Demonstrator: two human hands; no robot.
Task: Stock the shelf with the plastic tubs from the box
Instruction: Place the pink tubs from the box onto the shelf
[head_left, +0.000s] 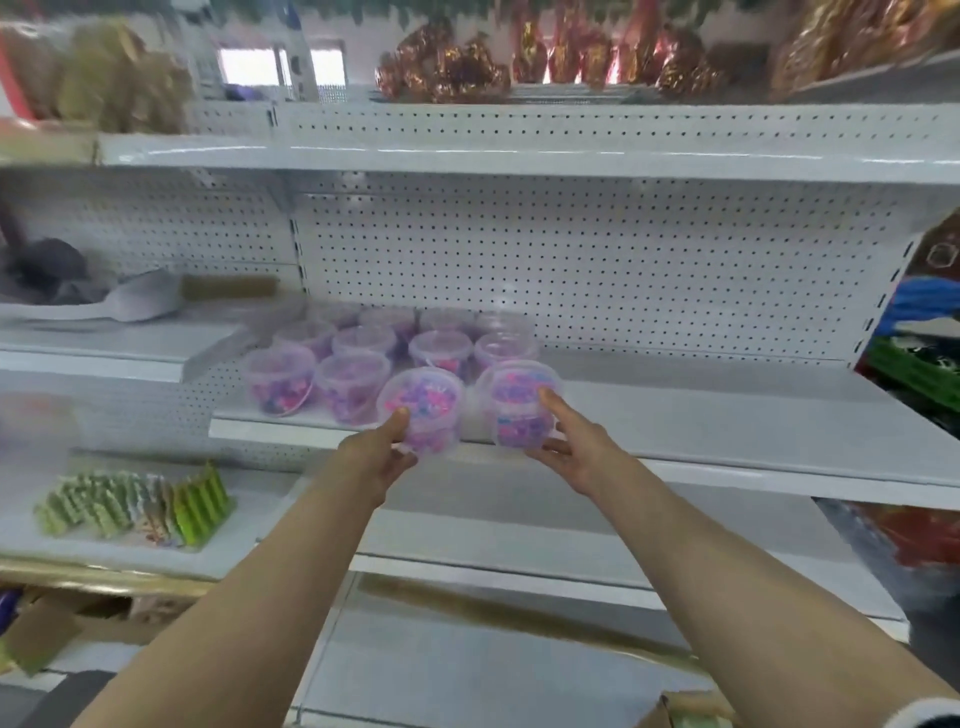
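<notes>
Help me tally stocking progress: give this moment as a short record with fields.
left hand: grips left tub, thumb on its lid
right hand: grips right tub, thumb on its lid
held tubs: side by side, apart, at the shelf front edge
stocked tubs: rows behind them on the shelf's left part, lids on
contents: pink and purple pieces

one wide-angle camera, worn on the head, faced forward and slightly downward at the white shelf (727, 415) from close range. the left hand (379, 452) and right hand (569, 441) lay at its front edge, forearms entering from the lower border.
</notes>
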